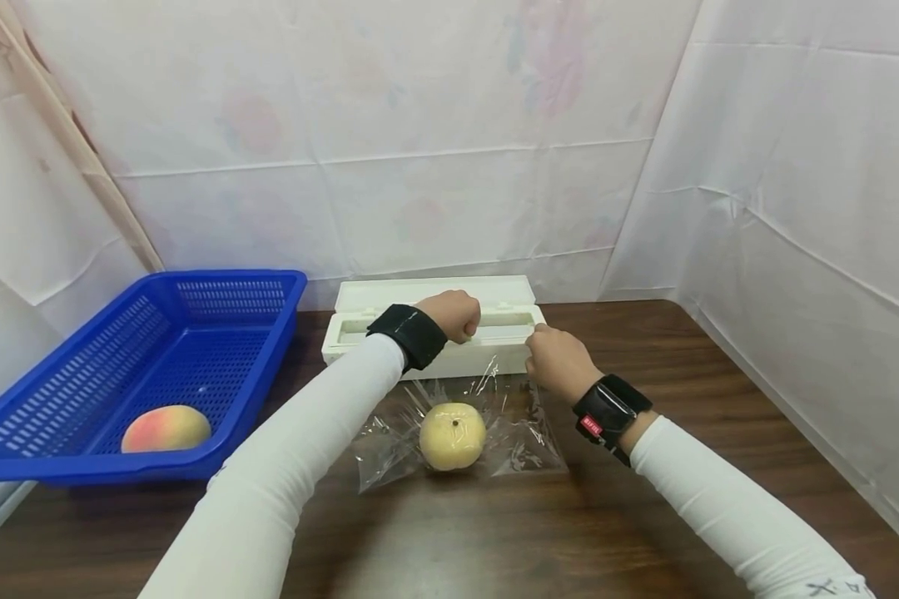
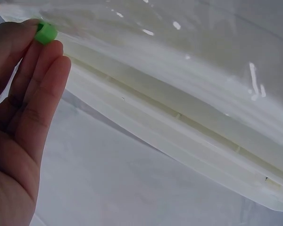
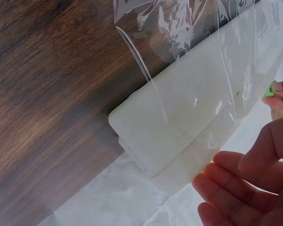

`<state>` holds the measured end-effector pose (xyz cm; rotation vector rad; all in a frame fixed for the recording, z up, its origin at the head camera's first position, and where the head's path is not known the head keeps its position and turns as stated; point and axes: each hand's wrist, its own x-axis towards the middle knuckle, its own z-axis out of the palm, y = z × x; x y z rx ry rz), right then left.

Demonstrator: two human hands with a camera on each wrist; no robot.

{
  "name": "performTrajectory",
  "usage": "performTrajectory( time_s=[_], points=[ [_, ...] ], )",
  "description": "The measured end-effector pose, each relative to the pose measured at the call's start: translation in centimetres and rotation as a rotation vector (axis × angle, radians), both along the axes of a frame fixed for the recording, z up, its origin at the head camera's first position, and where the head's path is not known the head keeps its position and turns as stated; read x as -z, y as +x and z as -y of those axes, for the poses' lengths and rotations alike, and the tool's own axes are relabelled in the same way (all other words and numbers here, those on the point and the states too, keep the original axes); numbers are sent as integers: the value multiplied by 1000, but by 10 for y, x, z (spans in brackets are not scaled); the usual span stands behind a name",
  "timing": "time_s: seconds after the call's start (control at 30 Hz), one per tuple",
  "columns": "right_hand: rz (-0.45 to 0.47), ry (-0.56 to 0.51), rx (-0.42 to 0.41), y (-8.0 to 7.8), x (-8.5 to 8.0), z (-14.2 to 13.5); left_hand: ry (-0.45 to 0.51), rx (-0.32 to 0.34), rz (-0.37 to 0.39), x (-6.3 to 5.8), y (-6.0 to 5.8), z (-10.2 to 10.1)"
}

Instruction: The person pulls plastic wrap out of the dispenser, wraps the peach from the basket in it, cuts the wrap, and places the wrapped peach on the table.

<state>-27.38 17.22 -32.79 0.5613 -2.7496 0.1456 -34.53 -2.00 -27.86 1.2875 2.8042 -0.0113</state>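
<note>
A white cling film dispenser (image 1: 449, 358) stands at the back of the table, its lid raised behind it. Clear cling film (image 1: 520, 441) runs from it toward the front, over a round yellow fruit (image 1: 453, 437) with a dark spot on top. My left hand (image 1: 449, 314) is over the dispenser's middle, pinching a small green slider (image 2: 46, 33) between thumb and fingers. At the dispenser's right end is my right hand (image 1: 562, 362). Its loosely bent fingers (image 3: 226, 181) touch the corner of the dispenser, with the thumb near the index finger.
To the left stands a blue plastic basket (image 1: 270, 349) with a pink and yellow peach (image 1: 166, 429) in it. White cloth (image 1: 419, 150) hangs behind the brown wooden table (image 1: 644, 532) and along its right side.
</note>
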Motion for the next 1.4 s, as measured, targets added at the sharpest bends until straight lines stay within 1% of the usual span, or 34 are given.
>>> performTrajectory(
  time_s=[0.13, 0.3, 0.47, 0.5, 0.63, 0.93, 1.17, 1.4],
  points=[
    [2, -1, 1, 0, -1, 1, -5, -1, 3, 1, -2, 5],
    [-5, 2, 5, -1, -1, 0, 12, 21, -1, 0, 0, 12],
    [-4, -11, 0, -1, -2, 1, 28, 13, 10, -2, 4, 18],
    [-22, -11, -7, 1, -3, 2, 30, 17, 10, -2, 5, 19],
    [-13, -8, -3, 0, -2, 2, 43, 32, 9, -2, 6, 21],
    [56, 22, 54, -4, -2, 3, 36, 32, 4, 0, 2, 23],
    [41, 27, 51, -2, -4, 5, 48, 44, 4, -2, 4, 25],
    [35, 35, 57, -3, -3, 5, 35, 19, 5, 1, 0, 26]
  ],
)
